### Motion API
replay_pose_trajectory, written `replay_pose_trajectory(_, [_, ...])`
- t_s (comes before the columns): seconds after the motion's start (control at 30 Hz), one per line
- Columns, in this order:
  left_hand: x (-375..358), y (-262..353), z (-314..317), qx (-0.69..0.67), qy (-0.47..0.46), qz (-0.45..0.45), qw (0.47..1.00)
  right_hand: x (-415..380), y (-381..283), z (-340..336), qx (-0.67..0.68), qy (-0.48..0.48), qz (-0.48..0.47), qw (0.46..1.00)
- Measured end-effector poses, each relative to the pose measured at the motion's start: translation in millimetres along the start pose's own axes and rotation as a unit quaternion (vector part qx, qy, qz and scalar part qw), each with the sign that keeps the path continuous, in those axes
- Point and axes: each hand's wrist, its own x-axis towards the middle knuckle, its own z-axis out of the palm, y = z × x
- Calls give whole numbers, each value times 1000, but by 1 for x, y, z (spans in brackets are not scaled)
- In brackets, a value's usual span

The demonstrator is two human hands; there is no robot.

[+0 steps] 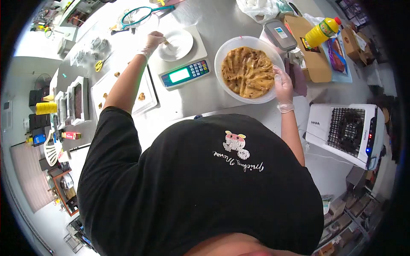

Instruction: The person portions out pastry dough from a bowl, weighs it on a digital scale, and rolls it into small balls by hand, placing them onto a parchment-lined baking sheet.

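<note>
My left hand [154, 42], in a clear glove, reaches over a white plate [179, 47] lying on a digital kitchen scale [185, 73]. Its fingertips are pinched at a small brown piece of dough [167, 42] at the plate's left side. On the right, my gloved right hand [283, 84] is at the rim of a large white plastic bowl [218, 57], fingers curled over the edge. Lumpy brown dough [247, 72] fills the bowl, its surface pressed into ridges. The scale's display is lit green; its digits are not readable.
Left of the scale lies a tray [150, 91] with several small dough pieces. Yellow scissors [99, 65] and a teal-rimmed racket-like object [136, 17] lie beyond. At right are a lidded container [280, 35], a yellow bottle [323, 32], cardboard [309, 51] and a white appliance [341, 132].
</note>
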Motion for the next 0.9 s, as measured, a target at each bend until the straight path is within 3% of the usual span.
replay_pose_trajectory(0.1, [0, -6, 7, 108, -19, 21, 994, -1, 7, 2, 12, -7, 17, 1000])
replay_pose_trajectory(0.23, [-18, 22, -12, 57, -119, 47, 990, -4, 1, 1, -11, -12, 44, 999])
replay_pose_trajectory(0.43, [-13, 44, -37, 1, -95, 97, 991, -6, -3, 3, -39, 2, 62, 997])
replay_pose_trajectory(0.5, [-15, 52, -39, -26, -99, 85, 991, -6, 1, 2, -48, -3, 49, 998])
replay_pose_trajectory(0.57, [-21, 58, -40, -141, -137, 52, 979, -6, -2, 2, -68, -1, 65, 996])
replay_pose_trajectory(0.7, [-22, 51, -39, -117, -144, 43, 982, -7, -1, 3, -97, 4, 71, 993])
replay_pose_trajectory(0.77, [-28, 55, -40, -70, -104, 33, 992, -6, -2, 3, -81, 8, 81, 993])
replay_pose_trajectory(0.9, [-26, 50, -39, -102, -108, 8, 989, -6, -1, 3, -74, 7, 81, 994])
